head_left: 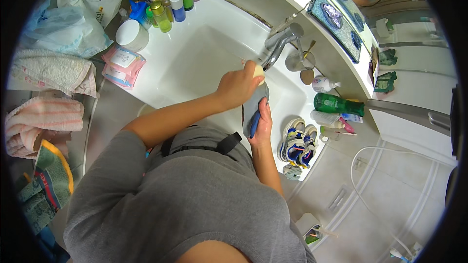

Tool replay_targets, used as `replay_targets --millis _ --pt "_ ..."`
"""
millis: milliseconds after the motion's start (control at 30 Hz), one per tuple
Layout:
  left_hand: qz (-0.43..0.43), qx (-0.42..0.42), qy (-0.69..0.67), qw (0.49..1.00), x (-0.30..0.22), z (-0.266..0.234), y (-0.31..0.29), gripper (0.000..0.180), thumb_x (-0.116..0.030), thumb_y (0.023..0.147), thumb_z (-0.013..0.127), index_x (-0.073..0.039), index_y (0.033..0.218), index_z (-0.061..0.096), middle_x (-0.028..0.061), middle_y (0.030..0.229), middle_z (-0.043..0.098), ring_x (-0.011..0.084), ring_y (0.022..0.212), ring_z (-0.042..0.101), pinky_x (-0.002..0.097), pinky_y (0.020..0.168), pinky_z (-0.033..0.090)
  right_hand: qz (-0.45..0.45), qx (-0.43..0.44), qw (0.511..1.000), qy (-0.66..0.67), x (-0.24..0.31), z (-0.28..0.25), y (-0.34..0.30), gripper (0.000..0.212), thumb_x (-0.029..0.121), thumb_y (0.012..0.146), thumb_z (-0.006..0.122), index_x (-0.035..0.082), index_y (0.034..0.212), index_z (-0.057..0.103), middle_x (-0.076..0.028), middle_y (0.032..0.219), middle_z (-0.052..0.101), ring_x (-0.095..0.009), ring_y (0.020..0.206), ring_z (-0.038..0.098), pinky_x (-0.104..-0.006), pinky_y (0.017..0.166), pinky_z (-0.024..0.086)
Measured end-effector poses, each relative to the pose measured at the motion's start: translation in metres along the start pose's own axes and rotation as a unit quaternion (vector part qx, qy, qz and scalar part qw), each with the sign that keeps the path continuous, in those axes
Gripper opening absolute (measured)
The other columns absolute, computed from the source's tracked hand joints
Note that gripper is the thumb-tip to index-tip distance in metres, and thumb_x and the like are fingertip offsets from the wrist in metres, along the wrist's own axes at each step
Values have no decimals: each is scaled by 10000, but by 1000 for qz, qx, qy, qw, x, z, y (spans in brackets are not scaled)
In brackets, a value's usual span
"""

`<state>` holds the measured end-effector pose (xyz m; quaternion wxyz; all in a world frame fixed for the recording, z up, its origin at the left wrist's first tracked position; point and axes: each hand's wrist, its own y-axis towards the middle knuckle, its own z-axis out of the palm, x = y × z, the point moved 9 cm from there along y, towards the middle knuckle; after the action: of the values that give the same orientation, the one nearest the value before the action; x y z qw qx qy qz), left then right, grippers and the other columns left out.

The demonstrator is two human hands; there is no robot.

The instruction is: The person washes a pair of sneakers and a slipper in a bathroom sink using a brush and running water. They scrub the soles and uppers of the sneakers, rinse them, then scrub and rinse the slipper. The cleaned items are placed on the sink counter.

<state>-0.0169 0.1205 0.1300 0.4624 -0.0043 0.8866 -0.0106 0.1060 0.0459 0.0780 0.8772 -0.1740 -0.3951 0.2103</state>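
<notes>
Over the white washbasin, in front of the tap, my right hand is closed round a grey shoe insole with a blue patch at its lower end. My left hand grips a pale yellow block, apparently a bar of soap, against the insole's upper end. Part of the insole is hidden behind my fingers. A pair of small sneakers, white with blue and yellow parts, stands on the basin's right ledge. A crumpled grey-green cloth lies at their near end.
Bottles, a white jar and pink wipes packs crowd the left rim. Right of the tap stand a cup and a green bottle. A phone rests on the shelf. Towels hang at left.
</notes>
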Motion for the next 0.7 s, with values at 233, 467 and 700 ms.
replay_targets --millis 233,467,700 --pt "43 67 32 996 -18 7 -15 394 -332 989 556 5 1156 440 236 805 674 462 726 649 549 638 493 26 6 997 66 -8 -9 5 429 405 1040 507 102 1345 528 -63 1142 670 -198 929 685 -338 774 581" --pt "48 31 26 998 -10 -1 -19 397 -347 987 562 -3 1137 434 230 749 664 440 671 651 529 595 499 42 1 997 70 -15 -10 3 400 420 1032 519 111 1281 571 -55 1110 693 -201 904 701 -323 766 595" --pt "89 -26 41 995 -8 -6 -25 404 -365 985 559 4 1097 439 204 655 646 414 590 654 514 523 499 70 66 986 134 -17 1 0 438 421 1032 518 75 1296 564 -91 1167 683 -233 1011 691 -357 852 585"
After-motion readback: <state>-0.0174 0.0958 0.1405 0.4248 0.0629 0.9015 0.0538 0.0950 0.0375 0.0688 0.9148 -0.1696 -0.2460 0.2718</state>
